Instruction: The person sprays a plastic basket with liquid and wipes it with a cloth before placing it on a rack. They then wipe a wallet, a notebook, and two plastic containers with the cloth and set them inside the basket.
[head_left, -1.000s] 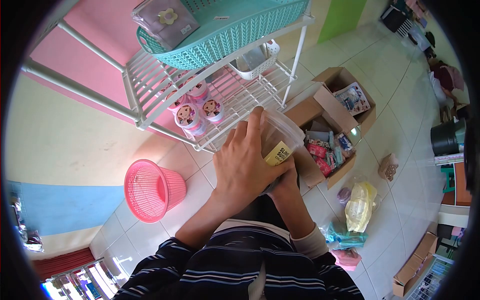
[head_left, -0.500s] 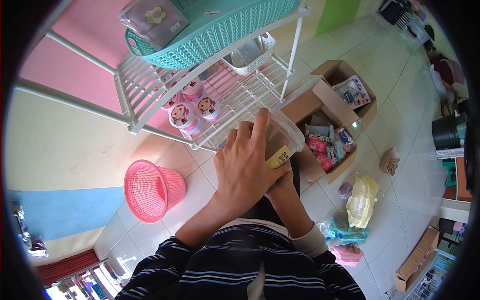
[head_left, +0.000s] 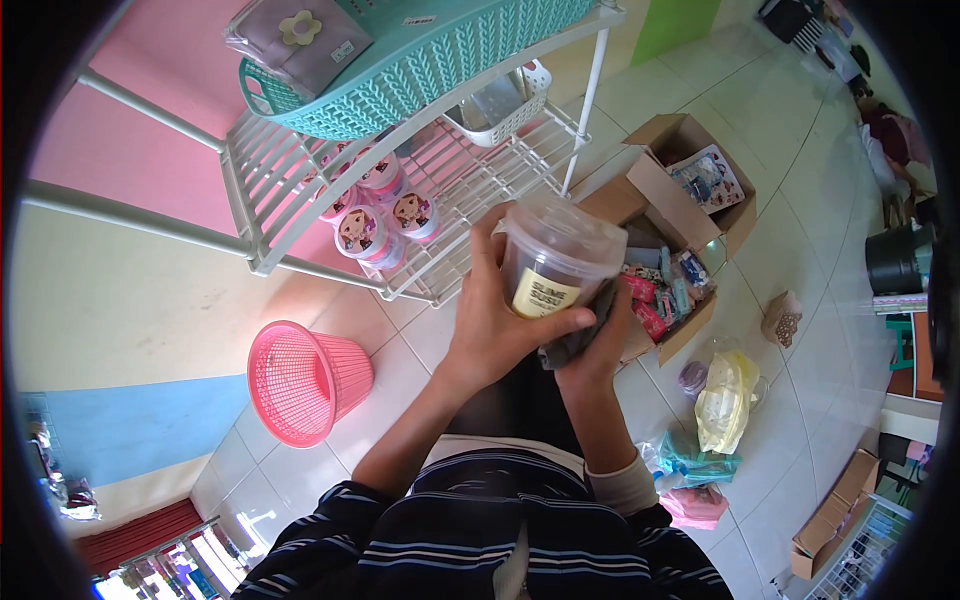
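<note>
I see my left hand [head_left: 490, 330] gripping the cup [head_left: 552, 262] upright, rack [head_left: 470, 190] just up-left; my right hand [head_left: 598, 345] clutches a dark cloth [head_left: 580, 335] beneath it.

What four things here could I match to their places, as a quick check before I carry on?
Things:
1. clear lidded tub
2. pink mesh basket
3. teal woven basket
4. small jars with cartoon lids

Places:
A. on the white rack's upper shelf
B. on the tiled floor beside the rack
C. held in the left hand, with the right hand under it holding a dark cloth
D. on the white rack's lower wire shelf

Pairs: 1-C, 2-B, 3-A, 4-D
</note>
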